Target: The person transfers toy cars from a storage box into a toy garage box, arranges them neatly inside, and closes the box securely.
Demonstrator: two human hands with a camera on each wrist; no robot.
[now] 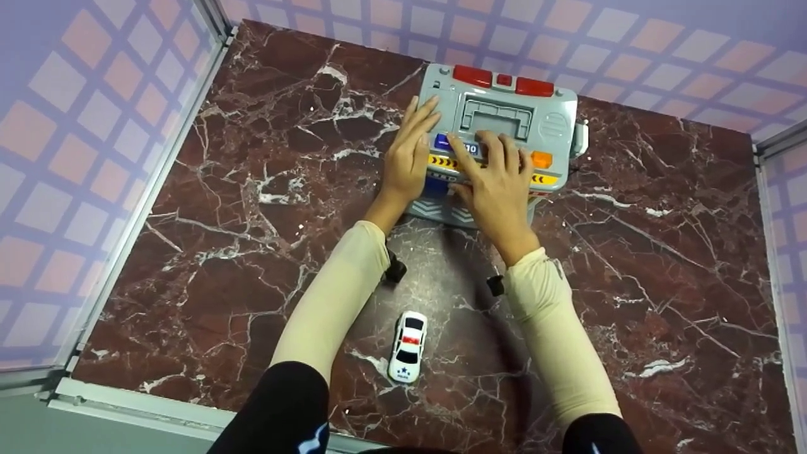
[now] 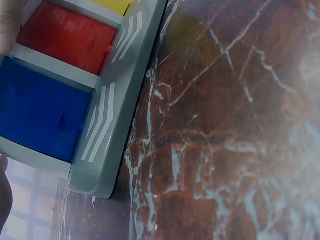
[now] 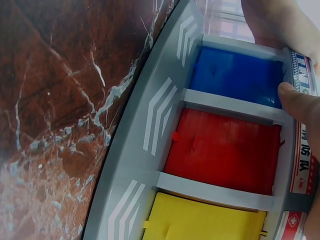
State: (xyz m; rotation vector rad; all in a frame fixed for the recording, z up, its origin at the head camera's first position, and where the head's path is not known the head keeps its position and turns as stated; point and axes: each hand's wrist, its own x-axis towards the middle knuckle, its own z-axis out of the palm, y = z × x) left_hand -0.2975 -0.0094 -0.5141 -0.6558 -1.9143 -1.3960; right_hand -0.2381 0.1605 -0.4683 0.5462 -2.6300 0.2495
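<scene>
A grey toy garage [image 1: 558,126] with red lights on top stands toward the back of the marbled table. In the right wrist view its front has a blue door [image 3: 235,77], a red door [image 3: 222,150] and a yellow door [image 3: 205,220], all closed. My left hand [image 1: 406,154] rests along the garage's left side, fingers straight. My right hand [image 1: 501,186] grips the top front edge: its fingers lie over the roof, and the thumb [image 3: 298,102] touches the front by the blue door's upper edge. A white toy police car [image 1: 403,362] sits between my forearms.
Patterned lilac panels [image 1: 353,28] enclose the back and both sides of the marbled table [image 1: 271,233]. A pale metal edge strip [image 1: 145,410] runs along the front. A white handle-like part [image 1: 581,139] juts from the garage's right side.
</scene>
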